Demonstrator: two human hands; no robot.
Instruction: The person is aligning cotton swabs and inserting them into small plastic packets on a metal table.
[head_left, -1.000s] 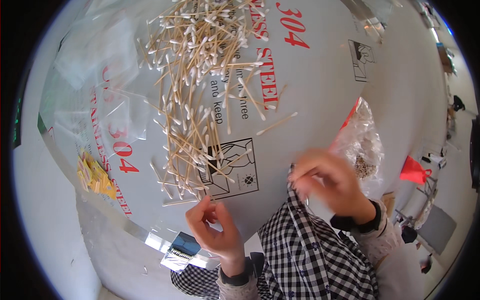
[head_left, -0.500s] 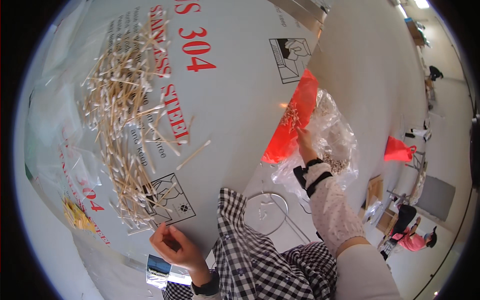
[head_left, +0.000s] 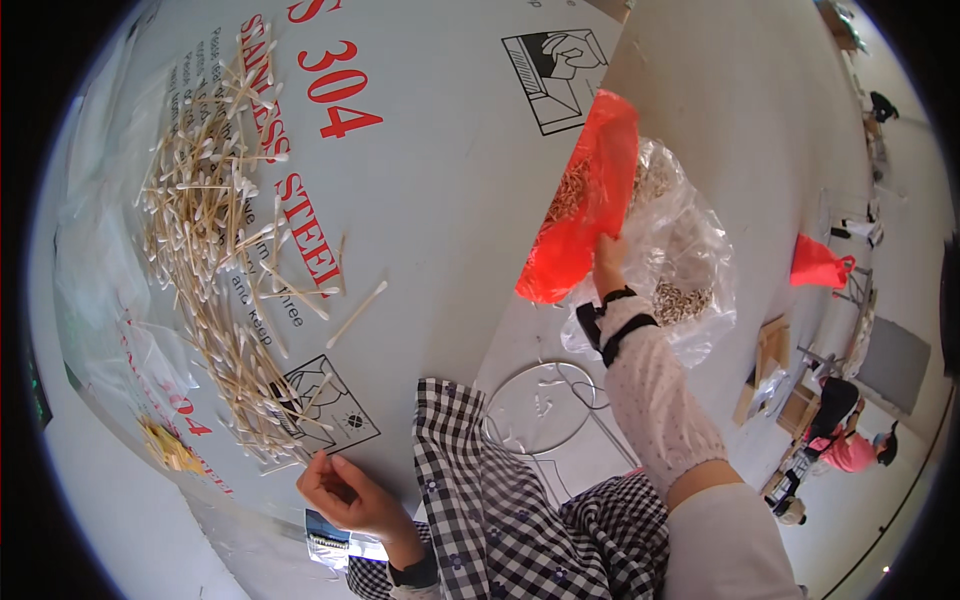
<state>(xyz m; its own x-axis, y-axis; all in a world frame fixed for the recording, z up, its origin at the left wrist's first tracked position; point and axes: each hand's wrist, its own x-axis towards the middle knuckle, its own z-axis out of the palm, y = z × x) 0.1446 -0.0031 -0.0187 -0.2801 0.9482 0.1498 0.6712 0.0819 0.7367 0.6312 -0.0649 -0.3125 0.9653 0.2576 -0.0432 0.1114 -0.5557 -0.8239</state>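
Two bare hands show in my feed. At the lower left, I see one left hand [head_left: 350, 492], its fingers loosely curled and half closed, the fingertips at the near end of the cotton swabs [head_left: 210, 200]; whether it pinches one, I cannot tell. Those swabs run down the left of the frame, overlapping too much for me to count; one loose swab [head_left: 358, 313] lies just beside them.

Right of centre, I have one right hand [head_left: 608, 265] at the edge of one red bag [head_left: 615, 150]; its fingertips are hidden, so I cannot tell how firmly they close on it. Just beside it is one clear bag [head_left: 700, 235] holding many small brownish pieces. I count one metal ring [head_left: 487, 408] at lower centre, one further red pouch [head_left: 820, 265] at far right, and several yellow packets [head_left: 170, 450], overlapping, at lower left.
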